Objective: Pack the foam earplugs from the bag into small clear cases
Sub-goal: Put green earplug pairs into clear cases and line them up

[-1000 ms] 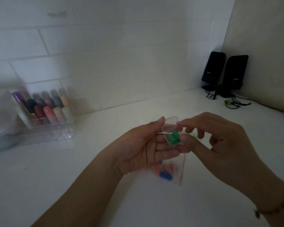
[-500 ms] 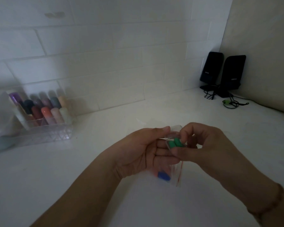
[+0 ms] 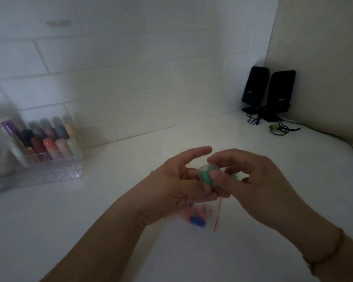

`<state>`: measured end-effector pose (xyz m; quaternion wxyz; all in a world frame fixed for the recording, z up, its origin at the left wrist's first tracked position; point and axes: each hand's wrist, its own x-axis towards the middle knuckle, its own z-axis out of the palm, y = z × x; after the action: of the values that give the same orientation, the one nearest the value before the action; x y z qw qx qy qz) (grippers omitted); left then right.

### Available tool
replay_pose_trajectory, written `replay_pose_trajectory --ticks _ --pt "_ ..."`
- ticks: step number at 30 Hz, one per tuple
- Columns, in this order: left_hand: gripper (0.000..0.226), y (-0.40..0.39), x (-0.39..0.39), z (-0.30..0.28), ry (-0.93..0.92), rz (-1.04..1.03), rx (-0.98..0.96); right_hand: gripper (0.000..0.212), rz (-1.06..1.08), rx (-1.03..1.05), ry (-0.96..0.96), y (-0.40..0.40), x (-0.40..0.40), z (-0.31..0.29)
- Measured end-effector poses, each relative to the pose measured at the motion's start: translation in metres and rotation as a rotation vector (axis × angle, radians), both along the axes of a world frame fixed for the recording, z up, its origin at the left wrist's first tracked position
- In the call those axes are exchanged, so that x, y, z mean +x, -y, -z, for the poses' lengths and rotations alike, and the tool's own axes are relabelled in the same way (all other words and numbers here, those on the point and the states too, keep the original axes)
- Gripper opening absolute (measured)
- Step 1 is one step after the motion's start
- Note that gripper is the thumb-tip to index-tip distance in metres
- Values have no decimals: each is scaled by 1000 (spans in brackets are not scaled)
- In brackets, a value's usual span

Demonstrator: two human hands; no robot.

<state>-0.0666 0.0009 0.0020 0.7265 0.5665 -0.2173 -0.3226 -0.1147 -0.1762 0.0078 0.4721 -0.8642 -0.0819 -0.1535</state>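
Head view, dim lighting, some motion blur. Both hands are raised above a white countertop [image 3: 69,231], meeting near centre frame.

Left hand [image 3: 175,186]: index finger extended and lifted free; the lower fingers are curled, supporting a small clear case [image 3: 207,173] from the left and underneath. A clear plastic bag [image 3: 202,217] with a red seal strip hangs below this hand; exactly which fingers hold the bag cannot be told.

Right hand [image 3: 251,184]: fingers curled; thumb pressed on the front face of the case, with the index finger bent over its top. The case is pinched between the two hands.

Case contents: green foam earplugs [image 3: 206,175], visible through the clear wall. Whether the lid is fully seated cannot be told because of blur and the covering thumb.

Bag contents: remaining earplugs [image 3: 196,219], one blue and several pink or orange, gathered at the bottom of the bag.

Surroundings: a clear organiser [image 3: 49,165] with coloured tubes stands at the left against the white tiled wall [image 3: 130,68]. Two black speakers [image 3: 269,92] stand in the far right corner, with cables [image 3: 281,129] trailing on the counter. A bracelet [image 3: 324,255] is on the right wrist
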Motion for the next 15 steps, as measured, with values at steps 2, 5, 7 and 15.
replay_pose_trajectory --ticks 2,5,7,15 --pt "65 6 -4 -1 224 -146 109 17 15 136 6 1 0 -1" --pt "54 17 -9 4 742 -530 253 27 6 475 -43 14 2 -11" --pt "44 20 -12 8 1043 -677 283 30 18 617 -93 31 7 -15" --pt "34 49 -7 -7 1324 -595 710 19 303 200 -195 79 32 12"
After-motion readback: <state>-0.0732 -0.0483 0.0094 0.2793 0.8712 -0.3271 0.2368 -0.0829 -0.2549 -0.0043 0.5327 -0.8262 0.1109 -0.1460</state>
